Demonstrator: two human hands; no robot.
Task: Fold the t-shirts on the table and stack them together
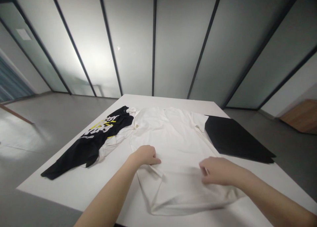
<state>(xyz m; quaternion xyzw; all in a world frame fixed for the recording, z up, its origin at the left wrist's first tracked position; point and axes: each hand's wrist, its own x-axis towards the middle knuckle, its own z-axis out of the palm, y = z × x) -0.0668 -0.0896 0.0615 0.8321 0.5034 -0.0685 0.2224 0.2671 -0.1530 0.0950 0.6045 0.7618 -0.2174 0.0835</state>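
A white T-shirt (170, 134) lies spread out on the white table, its sleeves at the far end and its hem towards me. My left hand (145, 155) is closed on the cloth at the shirt's left side, where a fold stands up below the fingers. On the right side, my right hand (219, 171) has its fingers curled and closed on the cloth, with slight blur around it. Between the hands the fabric lies mostly flat with soft creases. The near hem is bunched and partly turned up.
Left of the shirt lies a black garment (91, 144) with white and yellow lettering, with a white garment (116, 142) beside it. A flat black sheet-like item (235, 138) lies on the right. The white table (170, 99) stands before frosted glass panels (178, 45).
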